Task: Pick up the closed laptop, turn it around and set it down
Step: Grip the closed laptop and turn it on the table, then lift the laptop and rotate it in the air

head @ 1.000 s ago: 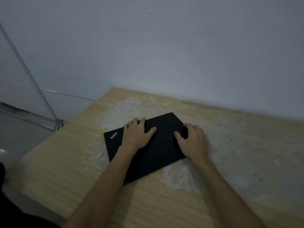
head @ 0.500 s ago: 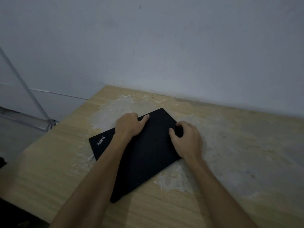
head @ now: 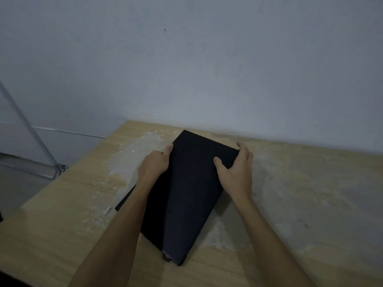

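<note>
The closed black laptop (head: 186,195) is off the wooden table (head: 300,204) and tilted, its long side running away from me and its near corner low by the table's front. My left hand (head: 154,165) grips its left edge near the far end, with the thumb on the lid's rim. On the far right corner sits my right hand (head: 236,172), thumb on top and fingers wrapped around the edge. My left forearm hides part of the laptop's left side.
A grey wall (head: 207,69) rises right behind the table's far edge. Pale worn patches and white flakes (head: 106,211) mark the tabletop around the laptop. The table's left edge drops to the floor, where a slanted metal bar (head: 31,133) stands.
The laptop lay flat under both palms; both hands have since gripped its edges, lifted it and swung it so that its long side now points away from me.
</note>
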### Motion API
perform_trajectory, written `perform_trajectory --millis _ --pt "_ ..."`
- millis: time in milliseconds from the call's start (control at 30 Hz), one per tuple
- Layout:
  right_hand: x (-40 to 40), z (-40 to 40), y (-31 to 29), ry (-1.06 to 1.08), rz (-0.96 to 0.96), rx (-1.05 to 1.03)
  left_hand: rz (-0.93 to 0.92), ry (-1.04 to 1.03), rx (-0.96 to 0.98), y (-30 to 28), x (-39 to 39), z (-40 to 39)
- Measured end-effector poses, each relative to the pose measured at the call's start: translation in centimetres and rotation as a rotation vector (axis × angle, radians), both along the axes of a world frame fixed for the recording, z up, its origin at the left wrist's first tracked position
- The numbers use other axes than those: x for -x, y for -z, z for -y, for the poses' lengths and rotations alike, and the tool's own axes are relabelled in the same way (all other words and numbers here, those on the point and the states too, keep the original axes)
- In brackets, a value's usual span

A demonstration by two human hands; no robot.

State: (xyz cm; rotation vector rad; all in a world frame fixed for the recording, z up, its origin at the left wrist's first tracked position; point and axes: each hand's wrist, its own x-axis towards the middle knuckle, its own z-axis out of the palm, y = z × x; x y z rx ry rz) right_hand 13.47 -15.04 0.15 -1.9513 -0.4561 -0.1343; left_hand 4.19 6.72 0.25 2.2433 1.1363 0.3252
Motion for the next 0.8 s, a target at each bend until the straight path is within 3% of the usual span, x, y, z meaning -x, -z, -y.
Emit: perform_trajectory --millis 167,367,567,667,800 --pt "-0.4 1.0 -2.3 -0.165 -0.258 -0.343 0.187 -0.039 0.126 -1.8 -2.3 0.9" --pt "-3.4 4.1 -4.2 -0.137 -0.19 -0.465 0.333 0.082 0.285 -2.6 -5.0 4.8" --pt "-6.3 7.7 -5.2 -0.239 -0.267 -0.547 0.439 0.248 0.432 -4.5 -6.9 7.5" --pt "-7.1 9.1 -5.6 -0.305 -0.295 -0.536 0.506 0.215 0.233 -5.7 -8.4 8.5" --pt "-7.7 10.4 -5.7 -0.361 -0.307 -0.507 0.356 0.333 -0.147 -6.8 -10.5 10.0"
